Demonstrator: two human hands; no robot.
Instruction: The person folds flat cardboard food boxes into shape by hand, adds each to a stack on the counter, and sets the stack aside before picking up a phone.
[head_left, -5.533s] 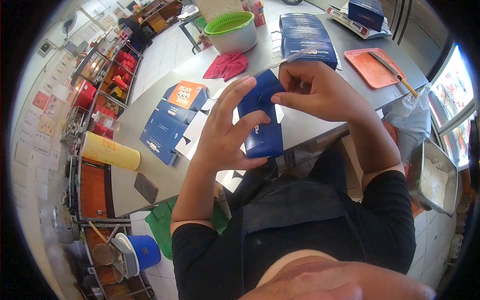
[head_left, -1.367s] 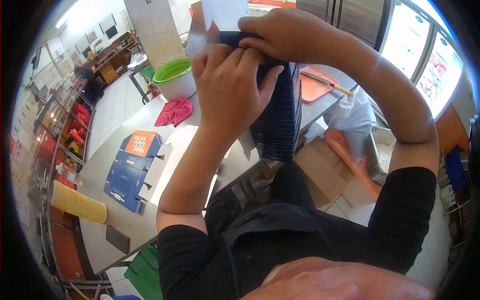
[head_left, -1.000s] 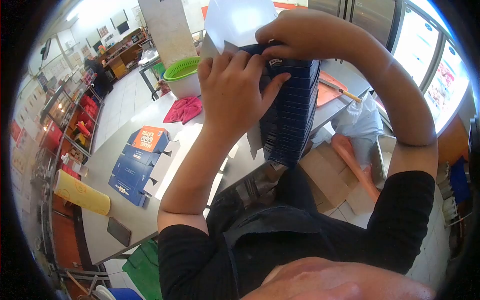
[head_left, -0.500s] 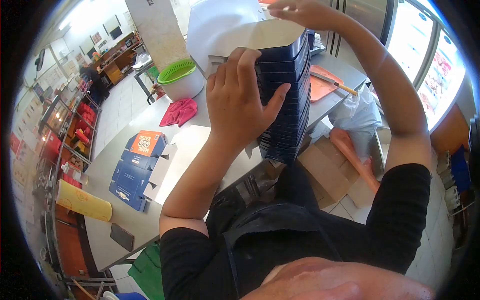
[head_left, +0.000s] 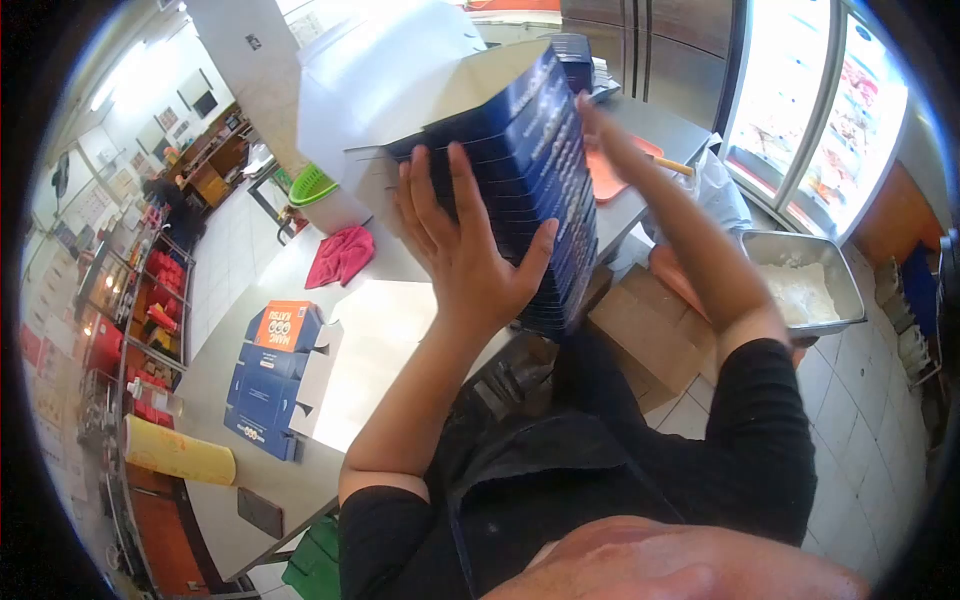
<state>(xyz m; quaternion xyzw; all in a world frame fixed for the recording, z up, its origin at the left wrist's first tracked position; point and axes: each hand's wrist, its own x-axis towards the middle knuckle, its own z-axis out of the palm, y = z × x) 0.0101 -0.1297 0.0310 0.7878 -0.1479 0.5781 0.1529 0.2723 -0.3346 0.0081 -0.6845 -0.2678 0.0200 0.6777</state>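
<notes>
A tall stack of nested dark blue cardboard boxes [head_left: 545, 180] leans at the table's near edge, with white lid flaps [head_left: 390, 80] standing up behind it. Fingers spread, my left hand [head_left: 465, 240] presses on the stack's near side, its thumb round towards the right face. My right hand [head_left: 605, 145] is beside the stack's upper right edge; motion blurs its fingers, and whether it touches cannot be made out. To the left, a flattened blue and orange box [head_left: 268, 375] lies on the table beside a white sheet [head_left: 375, 345].
On the table are a pink cloth [head_left: 341, 256], a yellow roll [head_left: 180, 450] and a phone [head_left: 260, 512]. Behind stands a white tub with a green basket [head_left: 313, 187]. Rightward are an orange tray [head_left: 603, 175], a metal pan of white powder [head_left: 800, 290] and a cardboard carton [head_left: 645, 335].
My right hand has come down from above the stack to its right side. The stack has turned, showing more of its printed right face. The view has shifted, bringing the metal pan into fuller sight.
</notes>
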